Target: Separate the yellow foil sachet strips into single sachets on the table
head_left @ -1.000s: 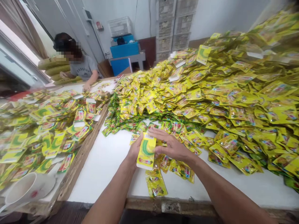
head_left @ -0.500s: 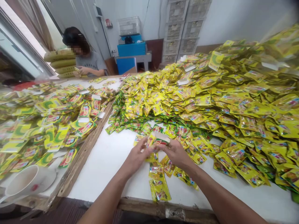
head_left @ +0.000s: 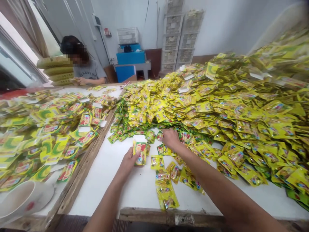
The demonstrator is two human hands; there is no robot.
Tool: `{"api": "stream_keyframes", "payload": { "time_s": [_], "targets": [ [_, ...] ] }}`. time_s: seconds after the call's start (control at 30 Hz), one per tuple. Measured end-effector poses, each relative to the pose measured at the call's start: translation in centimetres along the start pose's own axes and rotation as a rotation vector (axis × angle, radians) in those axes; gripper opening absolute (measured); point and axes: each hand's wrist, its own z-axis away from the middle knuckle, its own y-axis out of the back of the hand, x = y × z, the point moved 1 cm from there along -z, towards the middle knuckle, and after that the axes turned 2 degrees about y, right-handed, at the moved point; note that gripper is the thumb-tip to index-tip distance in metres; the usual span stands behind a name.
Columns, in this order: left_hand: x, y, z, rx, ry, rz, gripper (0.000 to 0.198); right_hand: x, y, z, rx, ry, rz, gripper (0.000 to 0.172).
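My left hand (head_left: 130, 158) grips a small printed carton (head_left: 141, 151), yellow and green with red fruit pictures. It is held upright over the white tabletop, its white top flap raised. My right hand (head_left: 171, 139) is at the front of the heap, fingers drawn together at a small green sachet (head_left: 159, 135); the fingertips are partly hidden. Just below that hand, more green and yellow sachets lie loose. Nearer to me, a column of yellow sachets (head_left: 166, 197) rests between my forearms.
A large heap of yellow sachets (head_left: 231, 106) covers the right side. Left of a wooden rail (head_left: 88, 164) lie many cartons (head_left: 53, 129) and a white mug (head_left: 26, 196). Across the table sits another person (head_left: 89, 69), near stacked sacks (head_left: 58, 69). Crates (head_left: 171, 42) stand behind.
Both hands held the carton together before. Now my left hand has carried it left and turned it upright, while my right hand has let go and moved forward to the green sachets.
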Motion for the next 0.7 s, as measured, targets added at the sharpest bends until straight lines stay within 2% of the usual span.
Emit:
{"api": "stream_keyframes", "payload": {
  "time_s": [0.1,0.17,0.23,0.3,0.37,0.43,0.57,0.7],
  "targets": [
    [-0.5,0.6,-0.4,-0.020,-0.023,-0.064,0.056,0.5,-0.8,1.0,0.043,0.015,-0.021,0.020],
    [-0.6,0.8,-0.6,-0.029,-0.021,-0.094,0.058,1.0,-0.7,2.0,0.180,0.059,-0.103,0.013],
    [-0.5,0.7,-0.8,-0.072,-0.021,-0.124,0.056,1.0,-0.1,3.1,0.363,0.083,-0.295,0.012],
    [-0.5,0.4,-1.1,-0.135,-0.033,-0.136,0.053,0.5,0.3,4.0,0.431,0.063,-0.581,0.019],
    [-0.6,0.1,-1.3,-0.193,-0.065,-0.096,0.052,-0.5,0.5,4.5,0.335,0.058,-0.833,0.026],
    [-0.9,0.0,-1.5,-0.220,-0.106,-0.040,0.055,-1.5,0.3,4.6,0.197,0.106,-0.912,0.029],
    [-1.5,0.1,-1.3,-0.222,-0.140,-0.046,0.054,-1.9,0.1,4.7,-0.043,0.229,-0.812,0.024],
    [-1.6,0.0,-0.8,-0.242,-0.139,-0.089,0.050,-1.3,0.2,4.8,-0.134,0.283,-0.693,0.013]
  ]
}}
